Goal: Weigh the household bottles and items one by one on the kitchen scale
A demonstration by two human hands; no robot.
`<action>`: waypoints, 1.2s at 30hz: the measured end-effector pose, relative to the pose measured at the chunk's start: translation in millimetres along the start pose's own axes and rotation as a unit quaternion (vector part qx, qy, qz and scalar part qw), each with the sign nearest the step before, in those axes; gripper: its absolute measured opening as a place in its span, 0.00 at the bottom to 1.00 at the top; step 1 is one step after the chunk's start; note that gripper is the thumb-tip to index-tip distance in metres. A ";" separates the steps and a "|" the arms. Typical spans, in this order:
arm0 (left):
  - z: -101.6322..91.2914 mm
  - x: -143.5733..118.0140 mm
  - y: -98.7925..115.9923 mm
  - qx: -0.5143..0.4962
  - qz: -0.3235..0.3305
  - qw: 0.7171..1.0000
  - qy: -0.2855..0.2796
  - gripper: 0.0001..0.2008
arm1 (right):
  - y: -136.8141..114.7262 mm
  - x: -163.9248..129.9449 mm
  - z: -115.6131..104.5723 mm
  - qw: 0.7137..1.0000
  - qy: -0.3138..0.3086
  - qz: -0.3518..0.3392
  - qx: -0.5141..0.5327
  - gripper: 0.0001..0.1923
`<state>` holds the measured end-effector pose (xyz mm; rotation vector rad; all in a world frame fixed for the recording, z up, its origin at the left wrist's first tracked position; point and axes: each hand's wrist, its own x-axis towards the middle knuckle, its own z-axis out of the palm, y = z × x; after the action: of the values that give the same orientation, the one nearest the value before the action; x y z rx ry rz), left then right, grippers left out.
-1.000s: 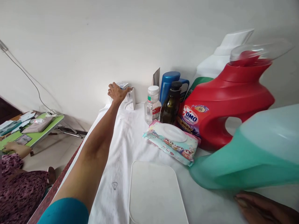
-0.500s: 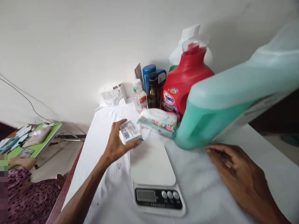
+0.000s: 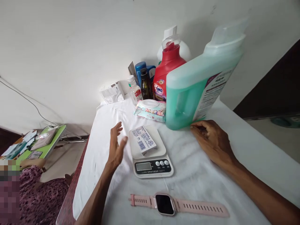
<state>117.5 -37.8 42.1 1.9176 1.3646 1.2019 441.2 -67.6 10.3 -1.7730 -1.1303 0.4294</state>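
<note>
A small white box printed with blue text and a barcode (image 3: 144,139) lies on the platform of a white kitchen scale (image 3: 134,150); the scale's display looks blank. Left of the scale, my left hand (image 3: 116,145) is open, fingers apart and off the box. My right hand (image 3: 212,139) rests on the cloth with its fingers curled closed, by the lower corner of a big jug of green liquid (image 3: 187,93). I cannot make out whether anything is between those fingers. A pink-strapped smartwatch (image 3: 164,204) lies flat in front of the scale.
Behind the scale are a wipes pack (image 3: 151,111), a red OMO detergent jug (image 3: 167,67), a dark bottle (image 3: 146,86), a clear bottle (image 3: 134,90) and a white carton (image 3: 112,92). White cloth (image 3: 91,175) covers the table. A person in patterned clothing (image 3: 44,200) sits at lower left.
The small box went from my left hand onto the scale, and my left hand has opened away from it. The view has shifted, bringing the smartwatch into sight.
</note>
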 end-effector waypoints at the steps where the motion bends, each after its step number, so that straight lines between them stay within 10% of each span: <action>1: -1.0 1.5 -7.2 -0.023 -0.046 0.998 0.034 0.31 | 0.8 0.0 0.2 1.000 0.002 -0.003 0.002 0.13; 5: 4.1 5.0 -35.5 -0.047 -0.141 0.986 0.073 0.22 | 2.0 -0.7 0.2 1.000 0.005 0.002 0.010 0.11; 36: 4.2 5.3 -43.9 0.011 -0.122 0.992 0.017 0.19 | 1.4 0.6 0.5 1.000 0.001 0.010 0.006 0.10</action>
<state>100.4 -15.9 7.3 1.6929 1.5820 1.1077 441.9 -67.0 9.0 -1.7743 -1.1084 0.4458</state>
